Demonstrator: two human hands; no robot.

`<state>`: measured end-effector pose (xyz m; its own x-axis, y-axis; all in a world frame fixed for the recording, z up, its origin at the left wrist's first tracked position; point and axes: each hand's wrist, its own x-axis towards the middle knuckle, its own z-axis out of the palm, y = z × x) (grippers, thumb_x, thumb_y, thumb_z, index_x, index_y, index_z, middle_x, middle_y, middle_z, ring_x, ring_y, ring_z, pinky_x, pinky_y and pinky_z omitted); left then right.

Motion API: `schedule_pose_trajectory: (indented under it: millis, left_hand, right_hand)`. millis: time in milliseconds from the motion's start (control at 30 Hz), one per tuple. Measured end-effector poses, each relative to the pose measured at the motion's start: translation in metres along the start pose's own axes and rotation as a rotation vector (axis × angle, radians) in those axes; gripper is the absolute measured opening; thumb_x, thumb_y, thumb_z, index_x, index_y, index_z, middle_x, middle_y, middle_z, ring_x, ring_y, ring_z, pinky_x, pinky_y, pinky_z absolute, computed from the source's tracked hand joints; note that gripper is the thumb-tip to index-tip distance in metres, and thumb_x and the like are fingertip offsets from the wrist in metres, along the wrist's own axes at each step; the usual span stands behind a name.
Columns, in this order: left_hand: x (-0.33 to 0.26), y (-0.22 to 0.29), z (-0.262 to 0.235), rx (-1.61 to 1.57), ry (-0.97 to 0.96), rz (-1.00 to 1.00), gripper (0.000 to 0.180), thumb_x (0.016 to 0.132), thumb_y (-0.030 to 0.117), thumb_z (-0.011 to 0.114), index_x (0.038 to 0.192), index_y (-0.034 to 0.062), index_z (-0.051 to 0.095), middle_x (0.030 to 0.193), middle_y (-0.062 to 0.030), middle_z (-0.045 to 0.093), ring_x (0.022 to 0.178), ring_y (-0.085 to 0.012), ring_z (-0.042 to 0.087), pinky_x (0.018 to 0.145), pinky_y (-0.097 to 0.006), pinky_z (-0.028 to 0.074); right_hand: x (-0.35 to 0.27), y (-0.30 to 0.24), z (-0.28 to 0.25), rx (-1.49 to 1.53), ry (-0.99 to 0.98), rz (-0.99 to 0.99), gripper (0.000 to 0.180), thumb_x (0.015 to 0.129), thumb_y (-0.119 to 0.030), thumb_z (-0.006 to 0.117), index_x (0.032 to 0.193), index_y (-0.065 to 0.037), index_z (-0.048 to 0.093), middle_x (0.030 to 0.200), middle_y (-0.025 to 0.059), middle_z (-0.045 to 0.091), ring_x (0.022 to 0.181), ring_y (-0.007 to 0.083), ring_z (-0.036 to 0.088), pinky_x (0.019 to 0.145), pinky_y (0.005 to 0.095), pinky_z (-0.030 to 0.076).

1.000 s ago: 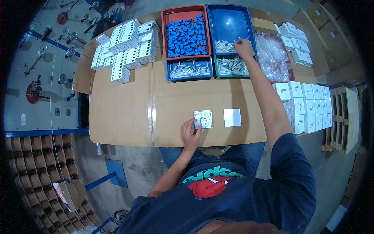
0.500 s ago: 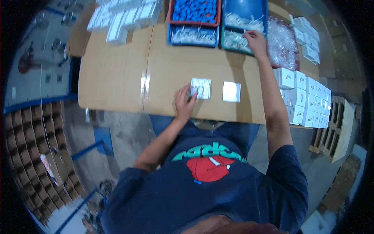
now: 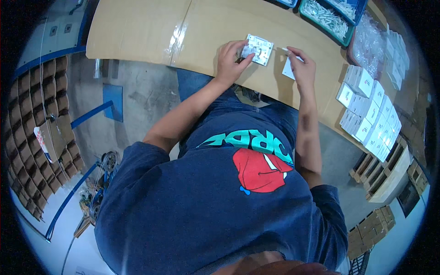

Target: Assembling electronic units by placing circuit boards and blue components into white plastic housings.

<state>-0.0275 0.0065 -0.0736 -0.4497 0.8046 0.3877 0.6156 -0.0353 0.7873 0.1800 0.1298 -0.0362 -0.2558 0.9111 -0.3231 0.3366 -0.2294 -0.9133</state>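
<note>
A white square plate (image 3: 260, 49) with small fittings on its face lies on the cardboard-covered table. My left hand (image 3: 230, 63) grips its left side, the thumb over the lower edge and the fingers at the upper left corner. Just to its right, my right hand (image 3: 302, 69) pinches a thin, small white piece (image 3: 285, 49) whose tip points toward the plate. Under that hand lies a plain white square cover (image 3: 288, 71), partly hidden by the fingers. The exact kind of the small piece cannot be made out.
A green tray (image 3: 344, 41) of clear and white small parts stands at the far right, beside a blue tray (image 3: 364, 8). Clear plastic bags (image 3: 368, 43) fill a red bin. Stacked small white boxes (image 3: 366, 107) line the table's right edge. A wooden pallet (image 3: 382, 176) stands beyond.
My right hand has come back from the green tray to beside the plate, holding a small white piece. My left hand stays at the plate, which is now tilted round slightly. The view has shifted.
</note>
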Motion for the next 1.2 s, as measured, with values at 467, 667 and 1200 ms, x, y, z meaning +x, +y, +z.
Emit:
schedule_pose_trajectory:
  millis: [467, 667, 1200]
  left_hand:
    - [-0.002, -0.001, 0.0, 0.023, -0.053, 0.128, 0.042, 0.08, 0.027, 0.082, 0.116, 0.0117, 0.07, 0.108, -0.005, 0.068, 0.101, -0.0244, 0.064, 0.089, -0.039, 0.043]
    - [-0.002, -0.002, -0.002, 0.021, -0.061, 0.162, 0.044, 0.078, 0.026, 0.082, 0.118, 0.0121, 0.069, 0.109, -0.0047, 0.068, 0.101, -0.0242, 0.064, 0.088, -0.039, 0.043]
    - [0.004, 0.01, -0.006, -0.169, 0.004, 0.099, 0.072, 0.071, 0.023, 0.086, 0.135, 0.0085, 0.058, 0.121, -0.011, 0.067, 0.104, -0.0306, 0.063, 0.092, -0.041, 0.047]
  right_hand:
    - [-0.025, -0.023, 0.052, -0.044, -0.165, -0.199, 0.014, 0.092, -0.011, 0.073, 0.103, -0.003, 0.073, 0.087, 0.0024, 0.068, 0.062, 0.0019, 0.05, 0.056, 0.0208, 0.042]
    - [-0.027, -0.035, 0.057, -0.331, -0.221, -0.334, 0.016, 0.093, -0.015, 0.071, 0.104, -0.004, 0.074, 0.096, 0.0107, 0.07, 0.068, 0.0141, 0.063, 0.062, 0.0276, 0.05]
    - [-0.028, -0.034, 0.056, -0.273, -0.362, -0.309, 0.018, 0.098, -0.013, 0.066, 0.107, 0.0, 0.072, 0.099, 0.0057, 0.07, 0.081, 0.0128, 0.062, 0.072, 0.0266, 0.049]
